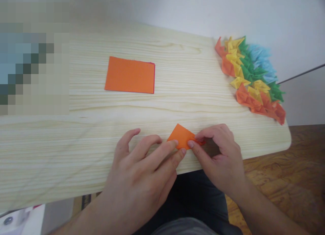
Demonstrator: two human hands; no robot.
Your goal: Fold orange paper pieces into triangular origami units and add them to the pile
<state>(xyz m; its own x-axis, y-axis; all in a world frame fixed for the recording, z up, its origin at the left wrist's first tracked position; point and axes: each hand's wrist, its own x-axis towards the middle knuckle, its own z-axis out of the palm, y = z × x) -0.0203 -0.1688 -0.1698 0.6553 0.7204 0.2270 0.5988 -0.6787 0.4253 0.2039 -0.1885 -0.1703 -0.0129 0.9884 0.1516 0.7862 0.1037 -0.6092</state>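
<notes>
Pale wood grain runs across the bench (177,103), which ends in a rounded corner at the right, with a white wall behind it and brown patterned floor below that corner. Near the front edge lies a small folded orange paper (180,136), one pointed corner aimed away from the person. The left hand (142,170) rests on the bench with its fingers (167,147) stretched out flat, the tips pressing on the paper's near left edge. The right hand (223,157) is curled, its thumb and forefinger pinched shut on the paper's right corner, which is lifted a little off the wood.

Farther back, well apart from the hands, an orange sheet (130,75) lies flat, a thin red edge showing along its right side. At the far right end of the bench a pile of folded pieces (250,76) in orange, yellow, green and light blue stretches along the edge, packed closely together. A blurred patch covers the bench's far left end. The person's dark clothing shows below the bench edge between the forearms.
</notes>
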